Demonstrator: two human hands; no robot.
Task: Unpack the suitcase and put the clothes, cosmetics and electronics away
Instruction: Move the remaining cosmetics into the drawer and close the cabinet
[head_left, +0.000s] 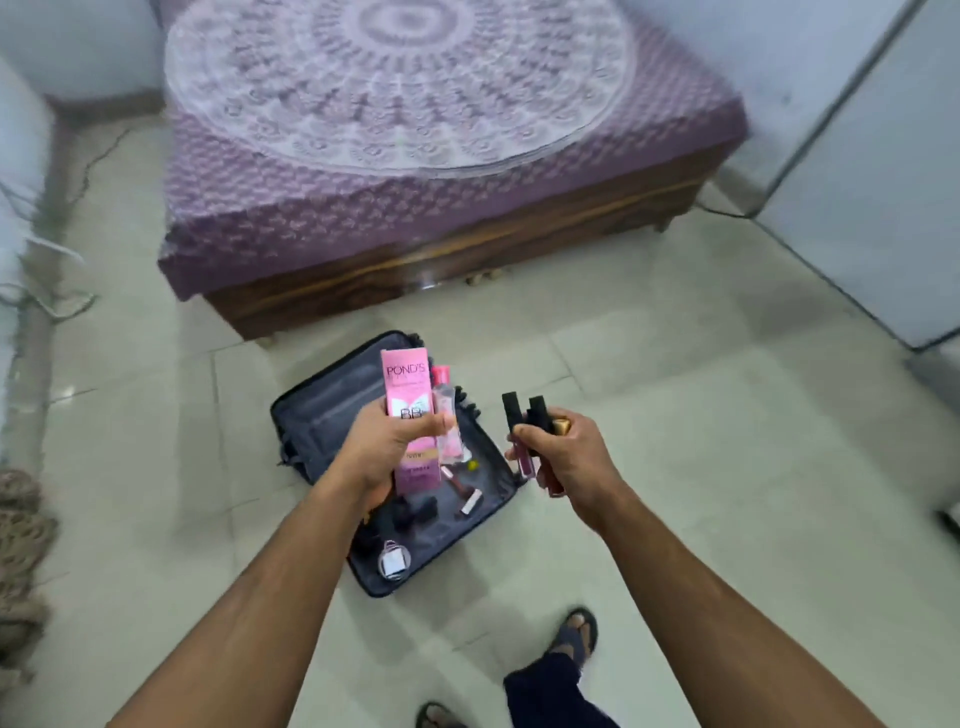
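The open dark-grey soft-sided suitcase (332, 415) lies flat on the pale tiled floor (675, 441), at 12 o'clock from your feet, its far corner near the foot of the bed. Your left hand (384, 447) is held above it, fingers (415, 428) clasped round a tall pink cardboard Pond's BB cream box (408, 395) together with a clear pink-capped plastic bottle (447, 410), which stands just beside the box at its 3 o'clock. Your right hand (561, 457), at 3 o'clock from the left and apart from it, grips a bundle of black-capped lip-colour tubes (524, 415), one with a gold band. Small cosmetics (465, 493) and a white square-faced item (393, 561) lie in the lower half of the suitcase, at 6 o'clock from the box. At 12 o'clock stands the wooden bed with a purple mandala-print cover (405, 156). A sandalled foot (574, 631) shows at 5 o'clock.
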